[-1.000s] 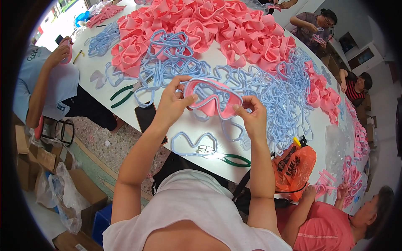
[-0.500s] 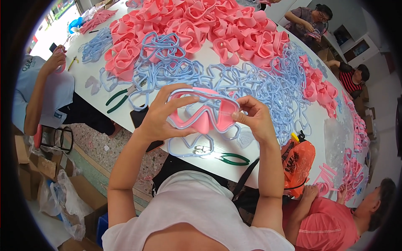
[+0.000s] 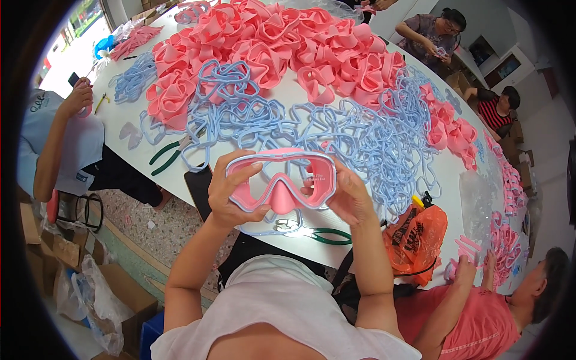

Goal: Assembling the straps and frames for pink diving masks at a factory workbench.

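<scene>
Between my two hands is a pink diving mask with a pale blue frame round its clear lens, held up over the table's near edge. My left hand grips its left side, thumb under the lower rim and fingers over the front. At the right side my right hand holds the edge, with some fingers behind the lens. Green-handled pliers and a loose blue frame lie on the table just below the mask. Its nose pocket faces me.
Pink mask skirts are heaped at the back, with tangled blue frames before them. More green-handled pliers and a dark phone lie left. An orange bag sits right. Several co-workers surround the white table.
The mask has come lower and slightly left, and its front now faces me more squarely. My right hand has shifted from pinching the rim to holding the side with fingers behind.
</scene>
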`<state>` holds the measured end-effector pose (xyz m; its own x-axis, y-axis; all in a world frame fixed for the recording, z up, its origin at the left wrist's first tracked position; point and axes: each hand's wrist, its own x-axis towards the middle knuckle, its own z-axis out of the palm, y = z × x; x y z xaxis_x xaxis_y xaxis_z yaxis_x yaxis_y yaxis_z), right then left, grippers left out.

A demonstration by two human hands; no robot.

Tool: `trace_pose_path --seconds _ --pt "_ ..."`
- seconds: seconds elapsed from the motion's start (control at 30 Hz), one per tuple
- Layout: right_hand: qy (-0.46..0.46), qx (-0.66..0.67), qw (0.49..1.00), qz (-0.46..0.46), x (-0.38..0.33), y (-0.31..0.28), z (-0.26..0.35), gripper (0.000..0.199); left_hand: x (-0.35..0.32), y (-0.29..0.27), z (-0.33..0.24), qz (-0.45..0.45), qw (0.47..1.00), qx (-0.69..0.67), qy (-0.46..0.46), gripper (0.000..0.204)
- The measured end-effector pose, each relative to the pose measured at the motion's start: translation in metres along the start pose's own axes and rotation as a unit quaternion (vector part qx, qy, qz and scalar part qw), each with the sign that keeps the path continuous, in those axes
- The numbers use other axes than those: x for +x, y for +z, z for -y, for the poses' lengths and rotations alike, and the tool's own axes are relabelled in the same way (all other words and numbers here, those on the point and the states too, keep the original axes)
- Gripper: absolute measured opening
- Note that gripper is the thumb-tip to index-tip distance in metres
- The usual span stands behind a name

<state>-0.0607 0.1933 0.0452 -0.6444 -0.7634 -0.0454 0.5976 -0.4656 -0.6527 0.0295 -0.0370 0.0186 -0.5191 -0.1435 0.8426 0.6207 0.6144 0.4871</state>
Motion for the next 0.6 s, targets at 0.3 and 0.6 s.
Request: trace_pose_path --seconds 0.3,0.6 --pt "-0.071 0.173 0.981 0.055 -0.001 -0.007 -0.041 0.058 -0.016 0.018 -0.002 -0.031 0.998 -0.026 -0.048 0.062" --pt "-0.100 0.182 0.978 -0.002 -0.003 -0.003 -0.049 0.060 -0.022 0.010 -0.004 0.094 0.989 -0.066 -0.095 0.063"
